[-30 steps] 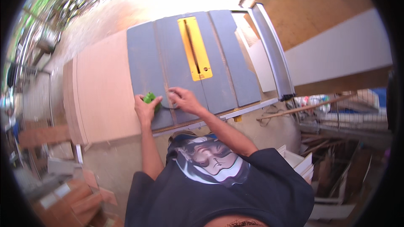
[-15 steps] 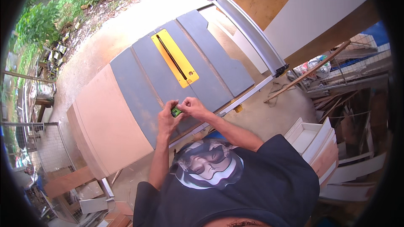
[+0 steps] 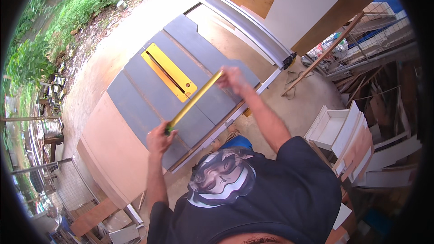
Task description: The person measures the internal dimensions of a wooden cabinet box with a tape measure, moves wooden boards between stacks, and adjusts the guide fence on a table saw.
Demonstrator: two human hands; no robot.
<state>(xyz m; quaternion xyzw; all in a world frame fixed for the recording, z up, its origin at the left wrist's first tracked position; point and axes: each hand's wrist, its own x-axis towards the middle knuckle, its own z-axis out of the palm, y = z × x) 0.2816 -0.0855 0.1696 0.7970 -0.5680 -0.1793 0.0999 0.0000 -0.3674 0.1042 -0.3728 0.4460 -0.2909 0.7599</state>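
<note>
My left hand (image 3: 159,138) is closed round a tape measure, whose small green case (image 3: 168,129) shows past the fingers. From it a yellow blade (image 3: 195,101) runs slantwise up to my right hand (image 3: 231,80), which pinches its far end and is blurred by motion. The blade hangs across the near part of a grey table saw top (image 3: 135,91). Just beyond the blade lies the yellow insert plate (image 3: 158,63) with a dark slot along it. Which fingers grip the tape's end is too smeared to tell.
A pale wooden panel (image 3: 118,142) adjoins the saw top on the left. The metal fence (image 3: 253,22) crosses its right end. Large boards (image 3: 312,4) lean at the upper right. A white drawer-like box (image 3: 332,129) and wood offcuts (image 3: 384,108) lie to my right.
My right hand has moved up and right, drawing the yellow blade out of the case. My left hand has shifted left and down. The whole view has also shifted somewhat.
</note>
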